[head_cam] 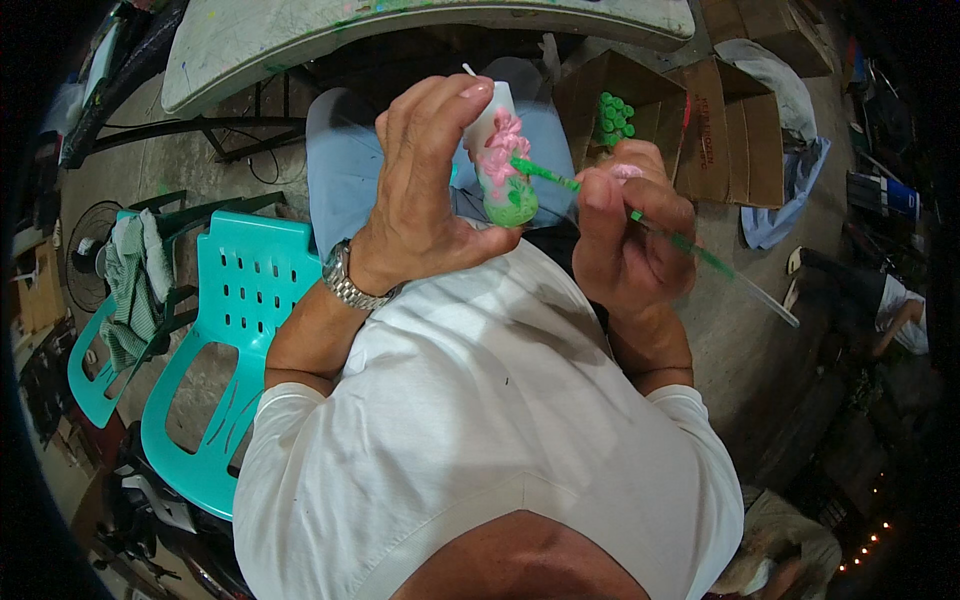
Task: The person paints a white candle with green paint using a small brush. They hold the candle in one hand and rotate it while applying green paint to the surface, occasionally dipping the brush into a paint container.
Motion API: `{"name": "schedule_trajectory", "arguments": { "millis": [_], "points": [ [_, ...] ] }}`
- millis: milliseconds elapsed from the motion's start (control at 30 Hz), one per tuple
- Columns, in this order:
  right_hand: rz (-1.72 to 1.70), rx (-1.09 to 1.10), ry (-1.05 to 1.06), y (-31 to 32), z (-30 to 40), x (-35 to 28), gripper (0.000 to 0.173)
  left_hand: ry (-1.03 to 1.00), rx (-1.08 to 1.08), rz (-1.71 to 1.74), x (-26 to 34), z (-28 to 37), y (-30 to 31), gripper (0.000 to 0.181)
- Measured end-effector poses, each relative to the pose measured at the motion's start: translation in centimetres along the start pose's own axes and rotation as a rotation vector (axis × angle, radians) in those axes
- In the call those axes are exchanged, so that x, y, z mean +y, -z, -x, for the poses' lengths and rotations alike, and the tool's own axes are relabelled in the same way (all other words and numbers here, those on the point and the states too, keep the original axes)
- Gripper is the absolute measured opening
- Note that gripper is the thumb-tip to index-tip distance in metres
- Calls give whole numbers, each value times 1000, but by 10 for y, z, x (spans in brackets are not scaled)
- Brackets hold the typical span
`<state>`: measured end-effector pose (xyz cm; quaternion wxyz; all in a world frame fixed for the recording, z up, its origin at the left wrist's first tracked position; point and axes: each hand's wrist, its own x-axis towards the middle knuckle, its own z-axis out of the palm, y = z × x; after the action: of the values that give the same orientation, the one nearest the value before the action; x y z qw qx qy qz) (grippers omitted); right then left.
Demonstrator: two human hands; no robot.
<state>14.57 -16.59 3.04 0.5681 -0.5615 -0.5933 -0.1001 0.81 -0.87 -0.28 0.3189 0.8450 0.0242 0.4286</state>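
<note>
A white candle [495,150] with raised pink flowers, green leaves and a green base stands nearly upright between the fingers and thumb of my left hand [424,180]. Its white wick sticks up at the top. My right hand [637,225] grips a thin paintbrush [705,255] whose handle is smeared with green paint and has a clear end. The brush's green tip touches or nearly touches the candle beside the pink flowers. A metal watch is on my left wrist.
A paint-stained white table [420,22] lies ahead. Open cardboard boxes [731,135] stand at the right, one holding several green round pieces [616,116]. Teal plastic chairs [240,277] and a fan [90,255] are at the left. Another person [900,307] is at the far right.
</note>
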Motion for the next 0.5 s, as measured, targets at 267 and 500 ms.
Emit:
{"name": "schedule_trajectory", "arguments": {
  "millis": [267, 500],
  "points": [
    [21, 87, 75, -6, 0, 11, 30, -1, -3, -2, 0, -1, 0, 108],
    [-40, 58, 53, -1, 4, 10, 26, -1, -4, 5, 0, 0, 0, 106]
  ]
}}
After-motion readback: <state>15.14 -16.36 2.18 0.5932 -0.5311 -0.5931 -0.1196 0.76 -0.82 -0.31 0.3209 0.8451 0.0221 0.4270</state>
